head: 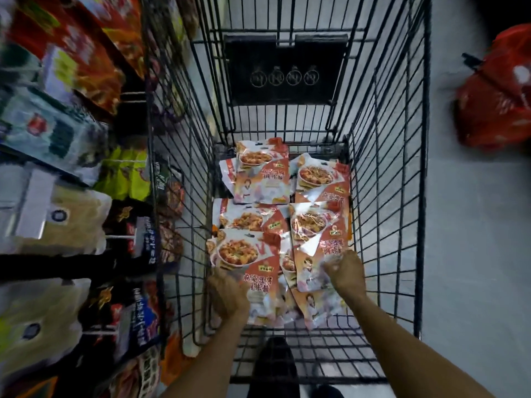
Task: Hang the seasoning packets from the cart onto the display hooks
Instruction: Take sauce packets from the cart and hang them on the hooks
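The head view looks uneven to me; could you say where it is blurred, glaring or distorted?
Head view: shelf goods at left and the red bag at right are smeared by motion blur; the packets are sharper, with glare on their foil; the wide lens splays the cart wires.

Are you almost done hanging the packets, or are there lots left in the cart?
Done: I can't see any of these seasoning packets hung; the display on the left is blurred. In hand: the left hand and right hand are down in the cart, each curled on a packet. Left: a whole pile of them lies on the cart floor.
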`<state>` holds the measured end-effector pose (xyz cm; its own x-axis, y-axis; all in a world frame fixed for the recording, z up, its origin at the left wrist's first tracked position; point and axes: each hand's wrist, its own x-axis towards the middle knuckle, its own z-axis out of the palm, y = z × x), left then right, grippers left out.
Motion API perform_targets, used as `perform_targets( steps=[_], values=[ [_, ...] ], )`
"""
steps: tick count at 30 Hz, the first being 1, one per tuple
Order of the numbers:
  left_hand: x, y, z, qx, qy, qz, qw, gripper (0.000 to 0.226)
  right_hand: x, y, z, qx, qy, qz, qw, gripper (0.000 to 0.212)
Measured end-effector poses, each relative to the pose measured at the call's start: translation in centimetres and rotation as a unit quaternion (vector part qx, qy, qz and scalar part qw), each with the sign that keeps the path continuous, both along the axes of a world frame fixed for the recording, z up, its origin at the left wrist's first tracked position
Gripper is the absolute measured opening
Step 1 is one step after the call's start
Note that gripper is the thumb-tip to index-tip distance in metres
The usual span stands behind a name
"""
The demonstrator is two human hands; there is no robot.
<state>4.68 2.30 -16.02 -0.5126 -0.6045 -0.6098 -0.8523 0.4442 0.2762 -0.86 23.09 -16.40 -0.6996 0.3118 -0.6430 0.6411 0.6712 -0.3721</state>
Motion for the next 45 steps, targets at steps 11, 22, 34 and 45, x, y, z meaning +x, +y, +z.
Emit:
perform_targets(
  steps=[11, 22, 34, 45],
  values=[
    [-3.7, 1.4, -0.8, -0.114, 0.059, -0.070, 0.989, 0.090, 1.8, -1.1, -1.6, 0.028, -0.019, -0.014, 0.999, 0.066],
    [-4.4, -0.3, -0.5, 0.009, 0.091, 0.041, 0.995, 0.079, 0.2, -1.1, -2.1, 0.070, -0.036, -0.110, 0.991, 0.079],
    [-3.8, -2.1, 0.6, 0.162, 0.101, 0.074, 0.979, 0.037, -0.3, -0.2, 1.4, -0.274, -0.102, -0.299, 0.908, 0.029],
    [-1.1, -4.2, 12.7, 0.134, 0.284, 0.130, 0.941, 0.046, -0.5, -0.1, 11.7, -0.295, 0.058, -0.165, 0.939, 0.023]
  ],
)
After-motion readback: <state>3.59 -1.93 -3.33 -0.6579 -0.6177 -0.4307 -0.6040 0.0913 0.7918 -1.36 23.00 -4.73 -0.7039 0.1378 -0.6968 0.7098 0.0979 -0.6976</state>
